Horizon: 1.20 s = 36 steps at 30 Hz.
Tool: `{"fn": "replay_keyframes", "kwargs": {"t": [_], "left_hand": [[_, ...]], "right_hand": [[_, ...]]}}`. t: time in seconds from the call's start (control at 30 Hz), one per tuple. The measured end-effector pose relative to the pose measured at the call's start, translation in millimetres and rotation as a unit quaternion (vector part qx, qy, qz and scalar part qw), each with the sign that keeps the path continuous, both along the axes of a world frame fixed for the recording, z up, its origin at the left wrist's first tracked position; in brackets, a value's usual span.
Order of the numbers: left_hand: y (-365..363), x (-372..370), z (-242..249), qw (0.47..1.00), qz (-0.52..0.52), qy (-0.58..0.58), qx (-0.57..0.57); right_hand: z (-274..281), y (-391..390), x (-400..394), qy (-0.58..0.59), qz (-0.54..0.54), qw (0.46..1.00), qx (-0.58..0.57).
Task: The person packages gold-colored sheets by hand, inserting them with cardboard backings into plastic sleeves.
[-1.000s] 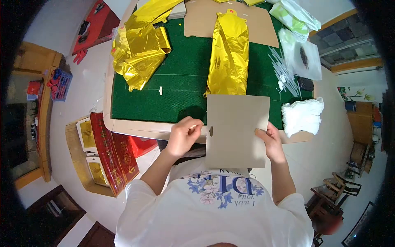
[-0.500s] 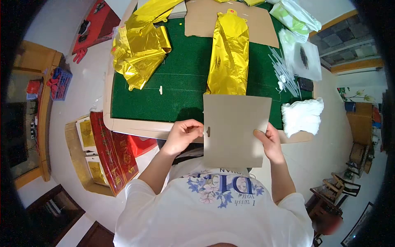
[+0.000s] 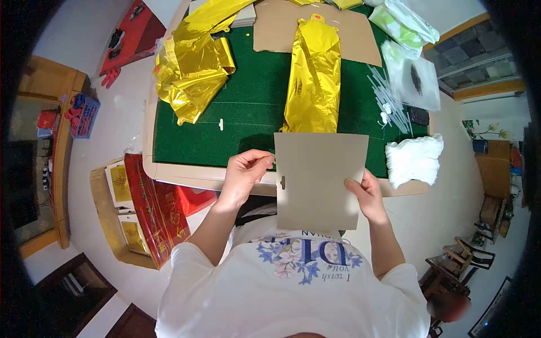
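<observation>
A grey card sheet with a small hang slot near its left edge is held over the table's front edge. My right hand grips its right edge, thumb on top and the other fingers partly behind it. My left hand is closed in a pinch just beside the card's left edge; anything between its fingertips is too small to make out. Beyond the card, a folded gold foil sheet lies lengthwise on the green table mat. The card hides what lies under it.
More crumpled gold foil lies at left, near a small white tab. Brown cardboard lies at the back. Thin grey sticks, a black case and white cloth are at right. A cardboard box with packed cards stands left below.
My left hand has moved slightly up and to the left. The card has shifted a little left and turned slightly, still in my right hand.
</observation>
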State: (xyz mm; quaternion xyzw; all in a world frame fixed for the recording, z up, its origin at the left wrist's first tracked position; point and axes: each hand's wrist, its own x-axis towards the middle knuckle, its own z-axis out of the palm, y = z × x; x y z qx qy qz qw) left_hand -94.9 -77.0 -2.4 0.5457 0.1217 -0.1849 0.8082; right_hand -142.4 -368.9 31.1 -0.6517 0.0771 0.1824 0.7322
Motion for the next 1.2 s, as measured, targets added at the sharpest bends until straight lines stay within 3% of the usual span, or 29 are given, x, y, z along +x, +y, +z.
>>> {"fn": "replay_keyframes", "kwargs": {"t": [0.23,0.27,0.3,0.37,0.43,0.47,0.5,0.53,0.57,0.6,0.63,0.7,0.73,0.8,0.9,0.97,1.0,1.03,1.07,1.1,1.13,1.17,1.2], "left_hand": [[-1.3,-1.5,-0.2,0.996,-0.006,-0.051,0.074],[-0.3,-3.3,-2.6,0.977,0.005,-0.128,0.168],[1.2,-3.8,-3.9,0.944,0.016,-0.204,0.26],[26.5,11.8,12.6,0.817,0.072,-0.343,0.459],[93.6,47.9,2.4,0.745,0.226,-0.321,0.54],[124.9,67.1,21.4,0.707,0.296,-0.261,0.586],[173.7,86.4,21.2,0.67,0.323,-0.252,0.619],[220.0,106.8,24.3,0.638,0.258,-0.215,0.693],[271.3,129.3,2.2,0.563,0.218,-0.224,0.765],[277.1,139.5,4.5,0.481,0.176,-0.231,0.827],[281.3,139.7,3.7,0.48,0.178,-0.234,0.827],[274.1,136.8,10.5,0.378,0.15,-0.179,0.896],[266.8,136.9,13.5,0.379,0.149,-0.183,0.895],[254.0,134.0,15.1,0.449,0.241,-0.223,0.831],[224.9,115.2,16.7,0.494,0.282,-0.284,0.772],[152.4,83.2,38.0,0.767,0.268,-0.15,0.563],[122.2,67.1,25.4,0.849,0.233,-0.242,0.409],[86.3,49.3,36.2,0.929,0.135,-0.185,0.29],[56.5,35.2,39.8,0.973,0.039,-0.161,0.161],[36.0,22.4,25.9,0.988,-0.037,-0.148,0.03],[15.4,10.5,24.8,0.986,-0.079,-0.141,-0.031],[8.2,4.3,17.4,0.987,-0.116,-0.116,0.002],[-0.6,1.6,6.2,0.979,-0.065,-0.094,-0.17]], "right_hand": [[0.3,1.3,-0.4,-0.013,0.014,1.0,-0.01],[-0.1,1.9,-1.3,-0.013,0.014,1.0,-0.01],[-0.7,2.4,-2.2,-0.026,0.022,0.999,-0.015],[-0.5,1.7,-3.3,-0.037,0.03,0.999,-0.021],[0.4,-0.7,-3.9,-0.028,0.005,1.0,-0.008],[0.6,-2.6,-4.4,-0.028,0.003,1.0,-0.009],[0.7,-4.7,-4.2,-0.028,0.001,1.0,-0.003],[0.9,-5.6,-3.7,-0.029,0.0,1.0,0.003],[1.1,-4.8,-3.5,-0.031,0.001,1.0,0.004],[1.4,-3.5,-2.6,-0.03,-0.011,0.999,-0.001],[1.8,-1.9,-1.7,-0.03,-0.024,0.999,-0.005],[-0.3,1.8,1.2,-0.04,-0.057,0.998,0.003],[-1.3,3.9,2.4,-0.046,-0.086,0.995,0.011],[-1.3,9.5,5.1,-0.042,-0.114,0.992,0.035],[-0.9,15.4,11.3,-0.025,-0.154,0.984,0.083],[-1.0,21.5,16.8,-0.01,-0.169,0.98,0.106],[-1.5,26.4,21.0,-0.011,-0.192,0.974,0.119],[-2.3,32.6,25.6,-0.012,-0.215,0.967,0.133],[0.1,40.8,30.4,-0.012,-0.213,0.968,0.133],[4.9,49.7,34.3,0.0,-0.227,0.963,0.148],[7.9,56.9,36.9,0.012,-0.241,0.957,0.163],[8.2,62.9,39.7,0.014,-0.242,0.957,0.162],[8.2,67.7,41.6,0.026,-0.234,0.961,0.145]]}}
